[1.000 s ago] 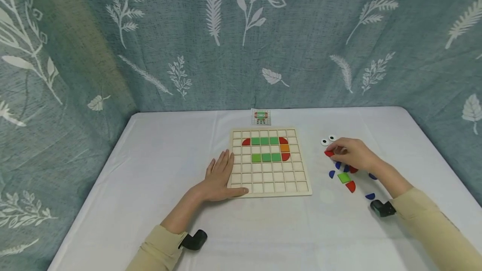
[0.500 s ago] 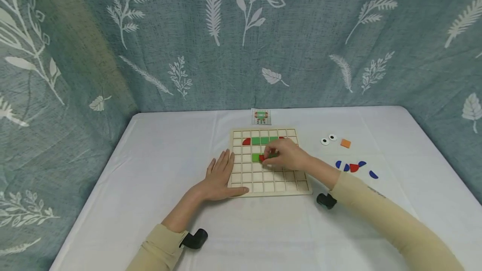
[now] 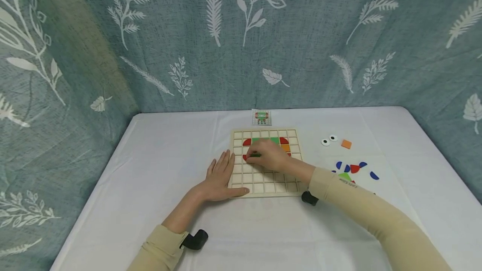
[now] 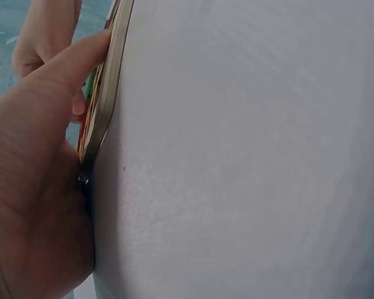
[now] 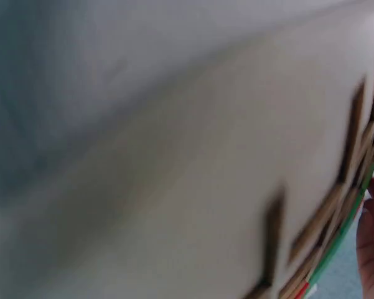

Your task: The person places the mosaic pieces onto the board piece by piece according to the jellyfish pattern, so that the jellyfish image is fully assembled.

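A wooden grid board point(image 3: 257, 177) lies on the white table, with red, green and orange tiles set in its upper cells. My left hand point(image 3: 215, 182) rests at the board's left edge, fingers straight and thumb over the near corner; the left wrist view shows that thumb on the board's rim point(image 4: 115, 81). Over the board, my right hand point(image 3: 268, 154) pinches a red quarter-round tile point(image 3: 244, 157) at the left end of the lower green row, and covers part of that row. In the right wrist view its fingers point(image 5: 366, 243) show at the right edge, beside a green tile point(image 5: 336, 243).
A small printed pattern card point(image 3: 261, 117) lies behind the board. To the right are two eye discs point(image 3: 325, 142), an orange square point(image 3: 346, 144), several blue half-rounds point(image 3: 374, 175), a red tile point(image 3: 355, 168) and a green tile point(image 3: 344, 176), partly behind the right sleeve.
My right hand has carried the red tile from the loose pieces at right onto the board, then further left to the end of the lower row. The left hand has stayed in place.
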`<state>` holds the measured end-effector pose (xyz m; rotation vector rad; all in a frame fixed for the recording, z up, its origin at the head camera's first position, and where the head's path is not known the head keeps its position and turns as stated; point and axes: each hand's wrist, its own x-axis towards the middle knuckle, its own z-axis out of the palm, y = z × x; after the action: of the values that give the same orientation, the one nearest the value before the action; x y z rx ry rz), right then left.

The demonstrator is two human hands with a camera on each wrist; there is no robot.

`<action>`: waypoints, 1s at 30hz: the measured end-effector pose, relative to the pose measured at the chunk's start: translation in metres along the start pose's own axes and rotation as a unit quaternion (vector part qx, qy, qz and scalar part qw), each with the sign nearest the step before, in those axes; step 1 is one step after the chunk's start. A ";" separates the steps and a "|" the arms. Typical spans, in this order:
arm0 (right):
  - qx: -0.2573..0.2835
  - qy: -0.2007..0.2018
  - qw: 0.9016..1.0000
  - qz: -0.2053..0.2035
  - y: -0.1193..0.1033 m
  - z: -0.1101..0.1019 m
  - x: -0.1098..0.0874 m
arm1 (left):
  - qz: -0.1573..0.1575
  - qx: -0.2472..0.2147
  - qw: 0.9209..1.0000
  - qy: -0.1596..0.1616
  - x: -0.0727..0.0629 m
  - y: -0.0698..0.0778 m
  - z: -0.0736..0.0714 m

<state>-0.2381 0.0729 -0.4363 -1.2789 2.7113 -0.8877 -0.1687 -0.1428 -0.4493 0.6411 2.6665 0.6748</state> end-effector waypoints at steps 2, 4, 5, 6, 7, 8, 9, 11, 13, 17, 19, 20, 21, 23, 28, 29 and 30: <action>-0.003 0.000 1.000 0.001 0.000 0.000 0.000 | -0.002 0.002 1.000 -0.001 0.000 -0.001 0.000; -0.001 -0.003 1.000 0.003 0.000 -0.002 -0.001 | -0.002 0.008 1.000 -0.001 0.000 -0.001 0.001; 0.004 -0.003 1.000 0.008 0.001 -0.004 -0.003 | -0.002 0.008 1.000 0.001 0.000 -0.001 0.001; 0.007 0.001 1.000 0.014 0.001 -0.007 -0.005 | -0.002 0.009 1.000 0.002 0.000 -0.001 0.001; 0.013 0.007 1.000 0.022 0.003 -0.010 -0.009 | 0.000 0.009 1.000 0.005 0.001 -0.001 0.001; 0.022 0.014 0.999 0.031 0.004 -0.014 -0.013 | -0.001 0.008 1.000 0.007 0.001 0.000 0.001; 0.033 0.023 0.998 0.047 0.007 -0.018 -0.019 | 0.000 0.007 1.000 0.009 0.001 0.000 0.001; 0.049 0.050 0.994 0.083 0.014 -0.027 -0.034 | 0.002 0.000 1.000 0.015 0.001 0.000 0.002; 0.062 0.077 0.987 0.125 0.024 -0.038 -0.052 | 0.004 -0.001 1.000 0.020 0.001 -0.001 0.004; 0.036 0.137 0.969 0.203 0.054 -0.062 -0.095 | 0.008 0.001 1.000 0.028 0.001 -0.003 0.007; 0.010 0.156 0.958 0.240 0.069 -0.074 -0.116 | 0.010 0.001 1.000 0.030 0.000 -0.003 0.006; -0.001 0.160 0.953 0.258 0.076 -0.080 -0.126 | 0.011 -0.002 1.000 0.029 0.000 -0.003 0.006; -0.011 0.160 0.947 0.277 0.082 -0.086 -0.136 | 0.011 -0.005 1.000 0.028 -0.001 -0.002 0.005; -0.020 0.151 0.937 0.314 0.092 -0.096 -0.152 | 0.007 -0.004 1.000 0.021 -0.001 -0.001 0.004; 0.000 0.115 0.917 0.381 0.105 -0.108 -0.176 | -0.002 0.002 1.000 0.008 0.001 0.000 0.002; 0.006 0.113 0.916 0.385 0.106 -0.109 -0.178 | -0.004 0.006 1.000 0.007 0.001 0.000 0.002; 0.008 0.113 0.914 0.388 0.106 -0.109 -0.179 | -0.003 0.008 1.000 0.008 0.001 0.000 0.002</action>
<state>-0.2207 0.3071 -0.4368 -0.0158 2.9444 -0.9598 -0.1689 -0.1413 -0.4517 0.6333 2.6896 0.6611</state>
